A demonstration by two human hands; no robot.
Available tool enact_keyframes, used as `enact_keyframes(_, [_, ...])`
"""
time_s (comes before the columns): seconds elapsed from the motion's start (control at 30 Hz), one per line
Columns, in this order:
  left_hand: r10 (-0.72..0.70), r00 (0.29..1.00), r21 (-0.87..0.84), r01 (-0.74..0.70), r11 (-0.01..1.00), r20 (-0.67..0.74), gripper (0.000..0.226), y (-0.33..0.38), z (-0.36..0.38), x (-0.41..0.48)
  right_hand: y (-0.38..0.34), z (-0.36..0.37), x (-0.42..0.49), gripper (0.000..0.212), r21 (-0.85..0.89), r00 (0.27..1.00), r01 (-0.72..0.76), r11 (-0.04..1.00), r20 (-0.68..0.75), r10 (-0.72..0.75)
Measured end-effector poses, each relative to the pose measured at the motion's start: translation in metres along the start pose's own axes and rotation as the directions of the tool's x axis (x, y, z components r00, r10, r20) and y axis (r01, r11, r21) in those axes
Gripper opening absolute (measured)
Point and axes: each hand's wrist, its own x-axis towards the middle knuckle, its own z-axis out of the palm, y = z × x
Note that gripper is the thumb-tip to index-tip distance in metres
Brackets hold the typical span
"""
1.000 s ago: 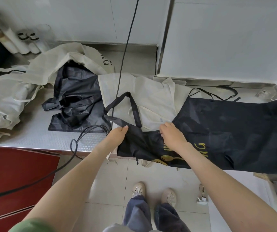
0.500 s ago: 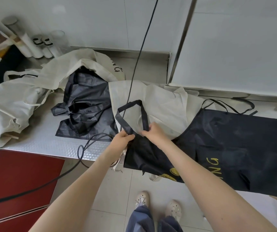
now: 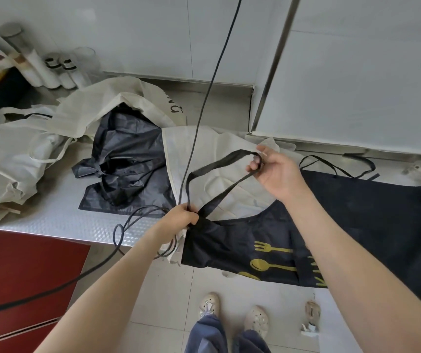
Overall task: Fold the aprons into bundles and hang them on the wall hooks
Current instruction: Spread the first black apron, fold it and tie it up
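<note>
A black apron (image 3: 372, 225) with gold cutlery print lies flat across the steel counter (image 3: 59, 220), its bib hanging over the front edge. My left hand (image 3: 182, 216) grips the bib's top corner where the black neck strap (image 3: 219, 166) joins. My right hand (image 3: 277, 171) holds the far end of that neck loop and stretches it out to the right above a cream apron (image 3: 217, 146). A crumpled dark grey apron (image 3: 128, 161) lies left of centre. More cream aprons (image 3: 13, 154) are heaped at the left.
A black cable (image 3: 204, 103) hangs down from above, crosses the aprons and coils by my left wrist. White jars (image 3: 56, 70) stand at the back left by the wall. A red cabinet front (image 3: 23, 281) sits below the counter. My feet (image 3: 232, 314) are on the tiled floor.
My right hand has moved up and to the right, pulling the neck strap out into a long taut loop. My left hand still holds the bib corner.
</note>
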Motion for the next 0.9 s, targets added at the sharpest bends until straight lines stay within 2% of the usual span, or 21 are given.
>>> enact_keyframes(0.03, [0.024,1.000,0.016,-0.024,1.000,0.002,0.020,0.002,0.001,-0.002,-0.007,-0.002,-0.003,0.017,-0.039,1.000,-0.005,0.999,0.010,0.005])
enact_keyframes(0.13, [0.076,0.997,0.072,-0.076,0.995,0.001,0.022,0.007,0.002,-0.003,-0.023,-0.009,-0.010,0.028,-0.153,0.999,0.024,0.988,0.049,-0.017])
enact_keyframes(0.2, [0.076,0.997,0.106,-0.078,0.991,0.023,0.027,0.009,0.004,-0.002,-0.031,-0.016,-0.016,0.026,-0.184,0.996,0.082,0.980,0.050,-0.074])
enact_keyframes(0.27, [0.070,0.997,0.112,-0.075,0.991,0.042,0.023,0.009,0.005,-0.001,-0.038,-0.027,-0.018,0.021,-0.262,0.988,0.148,0.954,-0.014,-0.157])
enact_keyframes(0.3, [0.061,0.997,0.115,-0.066,0.991,0.051,0.016,0.009,0.006,-0.001,-0.039,-0.034,-0.018,0.020,-0.363,0.981,0.151,0.919,-0.057,-0.184])
enact_keyframes(0.33, [0.051,0.997,0.122,-0.058,0.991,0.063,0.007,0.011,0.008,-0.004,-0.040,-0.040,-0.019,0.020,-0.509,0.978,0.104,0.854,-0.102,-0.180])
enact_keyframes(0.37, [0.040,0.996,0.140,-0.050,0.989,0.077,0.012,0.012,0.010,-0.006,-0.039,-0.048,-0.019,0.023,-0.675,0.976,-0.006,0.738,-0.165,-0.143])
enact_keyframes(0.4, [0.029,0.996,0.165,-0.043,0.985,0.087,0.025,0.011,0.013,-0.007,-0.036,-0.054,-0.019,0.027,-0.813,0.968,-0.135,0.566,-0.231,-0.100])
enact_keyframes(0.47, [0.018,0.996,0.195,-0.036,0.980,0.091,0.047,0.010,0.015,-0.006,-0.023,-0.064,-0.021,0.046,-0.955,0.956,-0.281,0.097,-0.287,-0.061])
enact_keyframes(0.5, [0.018,0.995,0.209,-0.038,0.977,0.094,0.054,0.009,0.017,-0.005,-0.015,-0.066,-0.021,0.061,-0.953,0.965,-0.262,-0.155,-0.258,-0.046])
enact_keyframes(0.53, [0.017,0.995,0.229,-0.038,0.973,0.094,0.059,0.009,0.018,-0.004,-0.005,-0.064,-0.022,0.074,-0.919,0.980,-0.192,-0.344,-0.195,-0.026])
enact_keyframes(0.57, [0.018,0.996,0.255,-0.041,0.966,0.093,0.060,0.008,0.019,-0.003,0.005,-0.059,-0.023,0.083,-0.883,0.993,-0.096,-0.460,-0.114,0.011])
enact_keyframes(0.6, [0.023,0.996,0.288,-0.047,0.956,0.086,0.058,0.008,0.020,-0.003,0.017,-0.056,-0.022,0.090,-0.853,0.997,0.004,-0.522,-0.038,0.069])
enact_keyframes(0.67, [0.038,0.997,0.364,-0.062,0.929,0.072,0.048,0.007,0.021,-0.002,0.041,-0.053,-0.023,0.091,-0.801,0.981,0.149,-0.580,0.044,0.191])
enact_keyframes(0.73, [0.042,0.998,0.434,-0.062,0.899,0.055,0.037,0.004,0.021,0.002,0.059,-0.056,-0.022,0.082,-0.745,0.969,0.195,-0.638,0.045,0.245])
enact_keyframes(0.9, [0.048,0.997,0.505,-0.070,0.860,0.057,0.027,-0.003,0.017,0.007,0.067,-0.055,-0.014,0.024,-0.695,0.979,0.204,-0.689,0.140,0.149])
